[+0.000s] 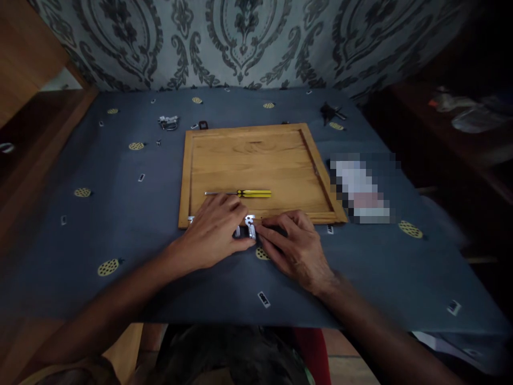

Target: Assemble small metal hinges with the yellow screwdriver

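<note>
A wooden cabinet door (248, 160) with a raised frame lies flat on the cloth-covered table. At its near edge sits a shiny metal hinge (250, 227). My left hand (214, 227) rests over that edge, its thumb and fingers closed around the hinge and covering part of it. From the other side, my right hand (294, 246) brings its pinched fingertips up against the hinge; whatever is between them is too small to make out. A screwdriver (254, 193) with a yellow and black handle lies on the panel, just beyond my left fingers, its tip pointing left.
Another metal hinge (169, 123) lies beyond the door's far left corner, with small screws (158, 143) nearer. A dark object (332, 113) lies at the back right. Right of the door is a blurred-out object (360, 190). A patterned curtain (240, 43) hangs behind the table.
</note>
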A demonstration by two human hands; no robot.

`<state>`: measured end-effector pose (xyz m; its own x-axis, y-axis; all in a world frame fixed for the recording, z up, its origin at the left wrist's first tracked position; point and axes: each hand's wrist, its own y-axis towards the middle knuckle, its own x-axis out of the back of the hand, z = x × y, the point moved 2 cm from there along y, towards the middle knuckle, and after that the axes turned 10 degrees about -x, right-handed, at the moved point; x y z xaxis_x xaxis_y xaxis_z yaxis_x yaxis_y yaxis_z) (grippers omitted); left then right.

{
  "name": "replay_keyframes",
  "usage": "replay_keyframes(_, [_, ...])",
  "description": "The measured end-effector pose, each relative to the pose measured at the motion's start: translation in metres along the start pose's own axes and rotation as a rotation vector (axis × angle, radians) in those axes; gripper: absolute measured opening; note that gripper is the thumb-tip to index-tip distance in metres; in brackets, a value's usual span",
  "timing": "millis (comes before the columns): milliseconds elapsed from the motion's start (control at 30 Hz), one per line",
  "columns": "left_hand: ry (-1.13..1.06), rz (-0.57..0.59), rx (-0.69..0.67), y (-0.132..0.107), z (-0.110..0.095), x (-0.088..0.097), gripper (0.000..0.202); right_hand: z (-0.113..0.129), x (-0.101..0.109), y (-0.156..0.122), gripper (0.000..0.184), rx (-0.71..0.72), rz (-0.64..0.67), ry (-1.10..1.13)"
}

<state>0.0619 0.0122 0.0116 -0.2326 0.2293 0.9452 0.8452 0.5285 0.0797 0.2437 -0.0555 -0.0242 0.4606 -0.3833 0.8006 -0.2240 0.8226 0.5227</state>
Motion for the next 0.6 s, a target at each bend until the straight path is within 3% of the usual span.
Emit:
replay_keyframes(367, [-0.006,0.048,0.009,0.0016,-0.0007,0.0012,0.029,-0.0004,-0.0025,-0.0021,0.016,0.017,0.016,0.013])
replay_keyframes(600, [-0.008,0.015,-0.009,-0.0002,0.0001,0.0004,0.028,-0.0003,-0.0014,-0.0033,0.026,-0.012,0.03,0.019])
